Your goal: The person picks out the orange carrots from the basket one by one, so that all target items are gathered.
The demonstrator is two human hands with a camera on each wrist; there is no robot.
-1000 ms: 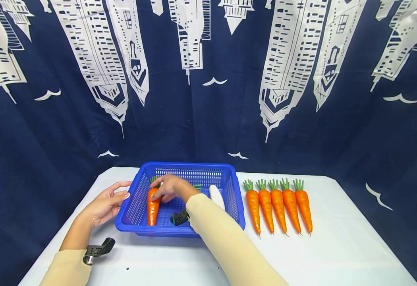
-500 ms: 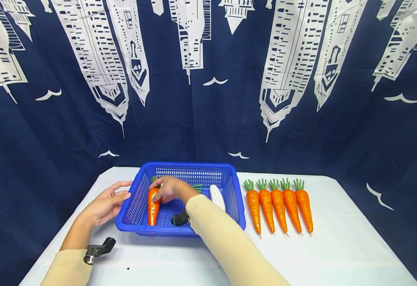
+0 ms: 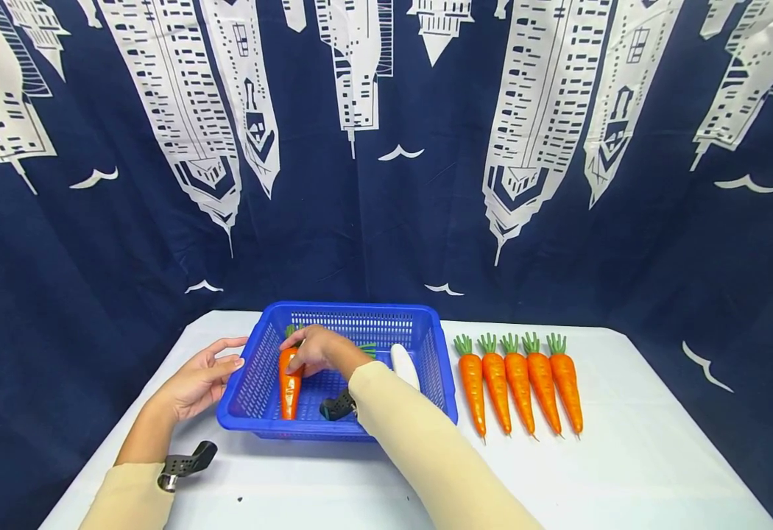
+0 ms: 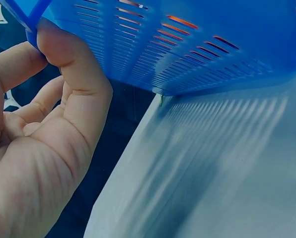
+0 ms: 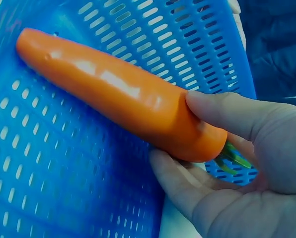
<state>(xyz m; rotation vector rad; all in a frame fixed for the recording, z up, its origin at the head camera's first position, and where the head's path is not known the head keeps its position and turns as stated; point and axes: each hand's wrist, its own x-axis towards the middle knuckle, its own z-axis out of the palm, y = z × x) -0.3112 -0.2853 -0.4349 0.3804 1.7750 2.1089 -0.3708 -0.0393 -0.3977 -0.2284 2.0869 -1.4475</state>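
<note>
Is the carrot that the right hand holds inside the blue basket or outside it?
Inside. The carrot, gripped by the right hand, sits within the blue basket walls.

Bright even light, soft shadows; head view bowed at edges; wrist views bluish, table blurred.

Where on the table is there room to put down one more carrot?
Bare table lies right of the five carrots in a row, and along the near edge in front of the blue basket. It is crowded inside the basket, where the right hand holds a carrot. The left hand touches the basket's left rim.
</note>
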